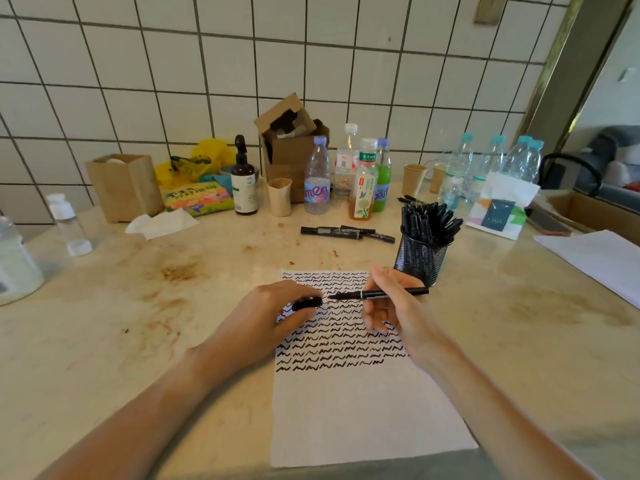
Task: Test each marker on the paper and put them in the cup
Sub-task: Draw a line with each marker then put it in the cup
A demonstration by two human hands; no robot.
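With the right hand point(388, 303) pinching a slim black marker point(379, 294) and the left hand point(273, 311) gripping its black cap point(307, 304) just apart (capping or uncapping, I cannot tell), it either gets scribbled on the squiggle-covered white paper point(356, 403) or goes capped into the black mesh cup point(420, 259).

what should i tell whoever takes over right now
Left hand: grip on the black cap.
Right hand: grip on the uncapped black marker, tip toward the cap, above the paper.
Mesh cup, right of the paper, is packed with markers.
Done: rows of squiggles cover the paper's upper half.
Left: cap this marker, drop it in the cup, then test the loose markers lying behind the paper.
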